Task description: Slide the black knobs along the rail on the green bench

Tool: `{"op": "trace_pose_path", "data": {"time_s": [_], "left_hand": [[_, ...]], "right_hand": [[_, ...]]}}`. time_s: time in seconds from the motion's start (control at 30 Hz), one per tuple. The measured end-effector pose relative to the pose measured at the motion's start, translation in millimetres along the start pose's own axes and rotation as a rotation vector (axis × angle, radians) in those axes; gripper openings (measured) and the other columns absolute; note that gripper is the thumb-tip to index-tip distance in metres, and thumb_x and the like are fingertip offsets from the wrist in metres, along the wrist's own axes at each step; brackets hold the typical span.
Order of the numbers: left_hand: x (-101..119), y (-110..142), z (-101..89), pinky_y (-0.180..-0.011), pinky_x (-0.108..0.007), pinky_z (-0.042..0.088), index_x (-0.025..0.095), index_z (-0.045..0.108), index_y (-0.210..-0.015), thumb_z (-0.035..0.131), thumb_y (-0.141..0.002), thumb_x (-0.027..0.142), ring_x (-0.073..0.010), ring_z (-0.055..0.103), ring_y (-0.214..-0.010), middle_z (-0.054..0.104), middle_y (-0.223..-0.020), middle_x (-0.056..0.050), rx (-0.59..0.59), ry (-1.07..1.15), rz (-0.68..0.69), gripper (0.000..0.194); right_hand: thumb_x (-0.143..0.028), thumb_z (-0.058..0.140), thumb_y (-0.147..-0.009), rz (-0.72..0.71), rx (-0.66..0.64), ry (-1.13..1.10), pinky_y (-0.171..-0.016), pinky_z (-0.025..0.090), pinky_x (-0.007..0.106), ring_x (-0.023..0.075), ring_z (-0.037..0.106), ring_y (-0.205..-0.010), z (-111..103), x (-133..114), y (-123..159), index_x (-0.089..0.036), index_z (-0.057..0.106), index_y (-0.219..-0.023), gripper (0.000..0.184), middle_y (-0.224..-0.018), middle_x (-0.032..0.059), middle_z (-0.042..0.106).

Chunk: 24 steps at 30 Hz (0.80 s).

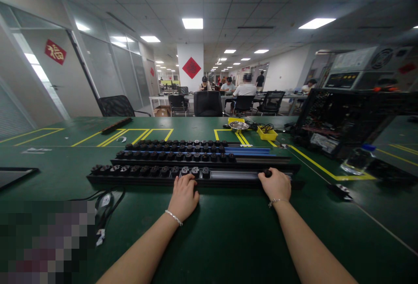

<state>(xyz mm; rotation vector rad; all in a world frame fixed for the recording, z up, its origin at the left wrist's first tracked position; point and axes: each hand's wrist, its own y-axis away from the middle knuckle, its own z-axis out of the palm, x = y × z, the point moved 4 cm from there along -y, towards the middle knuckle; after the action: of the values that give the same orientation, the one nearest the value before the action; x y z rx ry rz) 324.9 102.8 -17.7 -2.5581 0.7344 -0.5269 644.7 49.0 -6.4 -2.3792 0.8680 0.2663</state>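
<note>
A long black power track point(238, 182) lies across the near part of the table, its left part lined with several black socket modules point(165, 171). The right part shows a bare, shiny channel. My left hand point(184, 194) has its fingers bent over the track's front edge, just below the last sockets, with the thumb hanging in front. At the track's right end, my right hand point(277, 184) is closed around a small black socket module point(267, 173), only its top showing. Behind lie more tracks with sockets, one with a blue channel point(250, 150).
A steel bowl point(239, 126) and a yellow bin point(267, 133) with cables stand beyond the tracks. An open computer case point(342, 118) and a clear bottle point(357, 160) are at right. Black cables point(109, 210) lie left. People sit at far desks.
</note>
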Motion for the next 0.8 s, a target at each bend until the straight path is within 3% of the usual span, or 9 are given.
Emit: {"op": "trace_pose_path", "data": {"time_s": [0.27,0.57,0.8], "left_hand": [[0.3,-0.3,-1.0,-0.107,-0.053,0.023,0.019,0.059,-0.091,0.048,-0.073,0.017,-0.0250,0.048,-0.111,0.056,-0.112,-0.008,-0.009,0.001,0.001,0.021],[0.6,-0.3,-1.4,-0.106,-0.053,0.024,0.019,0.059,-0.090,0.049,-0.072,0.017,-0.0249,0.049,-0.110,0.056,-0.111,-0.008,0.001,0.001,0.007,0.021],[0.5,0.2,-0.4,-0.106,-0.053,0.024,0.020,0.059,-0.090,0.049,-0.072,0.016,-0.0249,0.048,-0.111,0.056,-0.111,-0.009,0.017,0.005,0.013,0.021]], "right_hand": [[-0.040,0.044,-0.072,0.027,-0.049,-0.029,-0.078,0.037,0.036,0.0270,0.054,-0.085,-1.9,0.2,-0.4,-0.012,0.063,-0.099,0.043,-0.086,0.0146,0.066],[-0.040,0.044,-0.071,0.013,-0.009,0.010,-0.086,0.035,0.036,0.0258,0.056,-0.087,-1.9,3.3,-1.9,-0.012,0.064,-0.096,0.042,-0.087,0.0128,0.066],[-0.039,0.044,-0.072,0.026,0.006,0.016,-0.079,0.037,0.033,0.0248,0.055,-0.082,-0.9,7.1,-3.2,-0.013,0.064,-0.093,0.039,-0.080,0.0115,0.065]]}}
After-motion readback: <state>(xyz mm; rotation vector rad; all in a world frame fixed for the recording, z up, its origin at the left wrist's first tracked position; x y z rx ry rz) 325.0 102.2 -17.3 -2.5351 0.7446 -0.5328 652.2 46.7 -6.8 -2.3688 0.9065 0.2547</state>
